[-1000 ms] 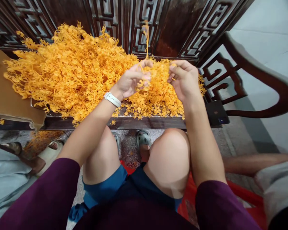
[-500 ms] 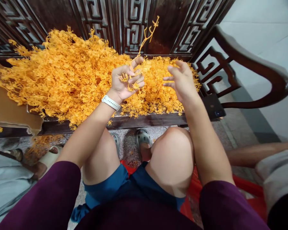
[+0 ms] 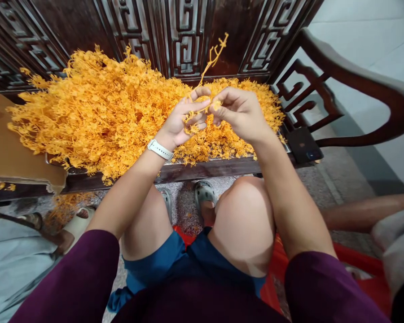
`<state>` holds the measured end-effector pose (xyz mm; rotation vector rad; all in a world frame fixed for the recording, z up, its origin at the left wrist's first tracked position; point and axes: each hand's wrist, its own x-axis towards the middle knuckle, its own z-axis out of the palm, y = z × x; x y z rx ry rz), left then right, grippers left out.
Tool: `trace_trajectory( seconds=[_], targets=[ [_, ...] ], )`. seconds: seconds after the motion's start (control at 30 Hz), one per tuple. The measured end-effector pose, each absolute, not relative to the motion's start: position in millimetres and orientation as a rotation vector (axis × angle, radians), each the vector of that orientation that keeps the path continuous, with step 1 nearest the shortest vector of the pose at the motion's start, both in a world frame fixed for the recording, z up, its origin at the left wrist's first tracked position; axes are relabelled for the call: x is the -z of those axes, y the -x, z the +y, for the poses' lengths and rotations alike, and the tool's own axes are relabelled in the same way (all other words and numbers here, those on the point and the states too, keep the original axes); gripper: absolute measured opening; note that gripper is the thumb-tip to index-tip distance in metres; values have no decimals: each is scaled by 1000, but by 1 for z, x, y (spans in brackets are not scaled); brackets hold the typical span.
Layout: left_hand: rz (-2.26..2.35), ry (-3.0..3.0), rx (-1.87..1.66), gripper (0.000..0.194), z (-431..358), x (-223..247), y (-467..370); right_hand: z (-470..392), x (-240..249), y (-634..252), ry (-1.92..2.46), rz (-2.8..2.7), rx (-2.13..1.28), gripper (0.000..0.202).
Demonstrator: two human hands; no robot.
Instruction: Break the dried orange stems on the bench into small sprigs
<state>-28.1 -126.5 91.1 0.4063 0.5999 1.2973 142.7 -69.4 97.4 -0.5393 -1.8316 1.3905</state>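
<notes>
My left hand [image 3: 180, 120], with a white watch strap at the wrist, is closed round a thin orange-yellow artificial flower sprig [image 3: 208, 65]. The sprig's branched stem points up and away past my fingers, while small florets hang among them. My right hand [image 3: 244, 112] pinches a small yellow floret [image 3: 217, 105] close beside the left fingertips. Whether that floret is joined to the sprig, I cannot tell. Both hands are just above a large heap of similar artificial flowers [image 3: 104, 112], piled higher on the left and lower on the right.
The heap lies on a dark wooden bench [image 3: 208, 169] with a carved back and a curved armrest [image 3: 366, 80]. A dark phone [image 3: 302, 146] rests at its right end. A cardboard piece [image 3: 23, 152] is at the left. People's legs show on both sides.
My right hand has moved left to the left hand and now pinches a floret; before, it was apart with open fingers. The sprig stays in my left hand. The view has shifted slightly.
</notes>
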Motion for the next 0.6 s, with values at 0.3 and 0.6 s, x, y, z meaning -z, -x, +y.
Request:
trace_trajectory(
  seconds=[0.3,0.6],
  targets=[
    [568,-447,-1346,18,-132,-93,31,-81,-100,-124,507,-1447,-1828,39],
    [226,-836,-1296,29,-148,-101,42,-66,-93,-108,608,-1212,-1800,34]
  ],
)
